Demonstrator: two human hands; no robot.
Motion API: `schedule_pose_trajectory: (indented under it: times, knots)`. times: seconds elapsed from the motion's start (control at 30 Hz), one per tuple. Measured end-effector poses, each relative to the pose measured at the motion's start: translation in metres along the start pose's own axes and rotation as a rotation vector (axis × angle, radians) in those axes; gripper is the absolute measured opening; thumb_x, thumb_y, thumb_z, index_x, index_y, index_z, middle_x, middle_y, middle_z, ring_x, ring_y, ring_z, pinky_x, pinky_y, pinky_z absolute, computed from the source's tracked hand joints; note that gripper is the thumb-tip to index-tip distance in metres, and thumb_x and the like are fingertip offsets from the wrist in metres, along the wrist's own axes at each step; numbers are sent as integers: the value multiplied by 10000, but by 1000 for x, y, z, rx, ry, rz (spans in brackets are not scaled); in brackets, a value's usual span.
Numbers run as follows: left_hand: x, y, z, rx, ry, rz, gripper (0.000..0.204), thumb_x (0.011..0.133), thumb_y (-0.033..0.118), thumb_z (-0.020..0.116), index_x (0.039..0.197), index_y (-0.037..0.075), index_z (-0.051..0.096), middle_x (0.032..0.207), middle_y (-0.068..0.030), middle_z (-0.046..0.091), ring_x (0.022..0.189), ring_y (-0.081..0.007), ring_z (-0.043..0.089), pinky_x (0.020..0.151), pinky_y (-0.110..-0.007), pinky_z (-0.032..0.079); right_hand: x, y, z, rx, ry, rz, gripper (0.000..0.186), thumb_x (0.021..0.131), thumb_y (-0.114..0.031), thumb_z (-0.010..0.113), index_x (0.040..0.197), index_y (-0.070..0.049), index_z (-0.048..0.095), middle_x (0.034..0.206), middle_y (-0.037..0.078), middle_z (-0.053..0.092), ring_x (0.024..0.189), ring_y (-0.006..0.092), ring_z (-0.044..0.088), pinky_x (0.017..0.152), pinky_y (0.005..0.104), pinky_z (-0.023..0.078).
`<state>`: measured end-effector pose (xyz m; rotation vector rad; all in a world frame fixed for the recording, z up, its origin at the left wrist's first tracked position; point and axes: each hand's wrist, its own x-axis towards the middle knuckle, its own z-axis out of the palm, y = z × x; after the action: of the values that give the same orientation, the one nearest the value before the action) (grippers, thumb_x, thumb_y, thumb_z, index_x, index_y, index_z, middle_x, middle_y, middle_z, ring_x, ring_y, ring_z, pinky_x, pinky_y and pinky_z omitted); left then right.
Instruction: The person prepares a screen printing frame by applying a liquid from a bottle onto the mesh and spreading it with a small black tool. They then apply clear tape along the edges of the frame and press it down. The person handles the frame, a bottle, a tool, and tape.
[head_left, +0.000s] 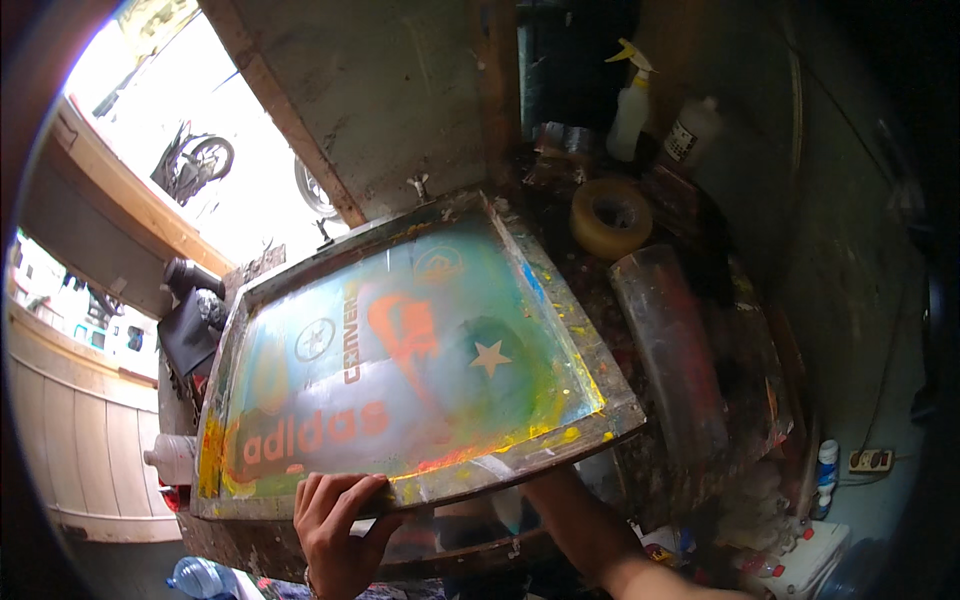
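A paint-stained screen-printing frame tilts up above the workbench, its near edge raised. Its mesh is greenish grey, with stencilled lettering, a star and round emblems, and yellow and red ink smeared along the borders. My left hand grips the near wooden edge, fingers over the top and thumb below. From the lower right my right forearm reaches beneath the frame; the right hand is hidden under it. Hinge clamps stand at the far edge.
Right of the frame lie a roll of clear tape and a long plastic-wrapped roll. Behind them stand a spray bottle and a white bottle. A pinkish container sits at the left. A power outlet is low on the right.
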<state>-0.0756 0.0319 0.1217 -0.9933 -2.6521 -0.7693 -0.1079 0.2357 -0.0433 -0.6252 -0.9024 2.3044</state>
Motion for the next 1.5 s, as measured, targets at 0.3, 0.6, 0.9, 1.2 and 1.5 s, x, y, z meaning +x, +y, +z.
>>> schedule_pose_trajectory:
  times: [0.3, 0.6, 0.9, 1.2, 1.5]
  knots:
    - [-3, -1, 2, 9, 9, 35, 463, 548, 138, 881, 958, 16, 706, 866, -96, 644, 818, -274, 588, 737, -385, 468, -6, -37, -26, 28, -34, 5, 269, 903, -21, 662, 1169, 15, 652, 1037, 89, 708, 985, 171, 663, 902, 321, 513]
    - [-3, -1, -3, -17, -22, 11, 441, 581, 119, 873, 979, 15, 712, 887, -100, 652, 841, -281, 605, 752, -383, 492, -2, -5, -5, 87, -14, 29, 291, 897, -14, 662, 1186, 13, 643, 1044, 92, 705, 996, 177, 661, 907, 320, 510]
    - [2, -2, -9, -41, -43, 36, 431, 603, 90, 866, 994, 6, 706, 905, -117, 659, 855, -289, 625, 777, -372, 506, -6, -2, -3, 123, -21, 43, 313, 891, -8, 661, 1203, 11, 633, 1051, 94, 702, 1006, 182, 660, 913, 320, 506]
    - [6, -6, -15, -78, -101, 50, 410, 663, 159, 861, 1024, 59, 697, 919, -78, 671, 865, -281, 608, 799, -393, 452, -13, 9, -9, 178, -56, 136, 336, 885, -1, 660, 1219, 8, 624, 1058, 97, 699, 1017, 188, 658, 919, 319, 503]
    - [-19, -33, 31, -63, -286, 70, 330, 789, 214, 745, 1073, 84, 637, 947, -86, 568, 955, -275, 539, 843, -389, 406, -107, -146, -76, -788, -1078, 327, 268, 857, 13, 676, 1124, 3, 690, 1034, 111, 714, 946, 198, 683, 868, 328, 529]
